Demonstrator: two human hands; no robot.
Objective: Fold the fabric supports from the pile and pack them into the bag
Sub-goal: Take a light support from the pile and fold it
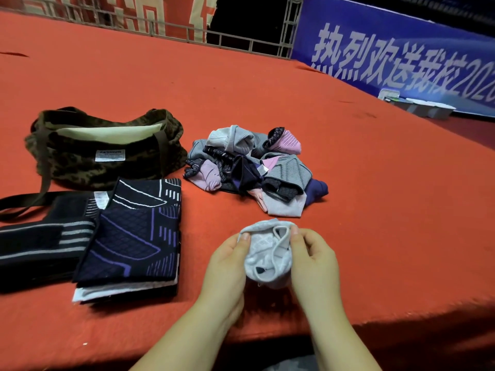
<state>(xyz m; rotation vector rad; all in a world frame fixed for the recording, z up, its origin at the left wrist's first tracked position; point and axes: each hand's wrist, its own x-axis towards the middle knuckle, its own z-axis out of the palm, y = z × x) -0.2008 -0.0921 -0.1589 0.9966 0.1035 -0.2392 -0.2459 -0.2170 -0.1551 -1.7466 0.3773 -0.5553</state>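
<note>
Both my hands work the near edge of the red table (pixel 348 183): left hand (pixel 227 259) and right hand (pixel 312 257) pinch a grey support (pixel 267 253) between them, thumbs curled over its top rim, one at each upper corner. It hangs bunched between them, apparently just clear of the cloth, its long axis running near to far. To the left lies a stack (pixel 128 236) of flat dark supports, beside a black banded wrap (pixel 40 245). Beyond the stack sits the bag (pixel 104 148), mouth open. Straight ahead, past my fingers, the pile (pixel 251 167) waits unfolded. As I judge it, the fold comes first; the left hand is nearer the stack and bag, so the finished piece should travel left.
</note>
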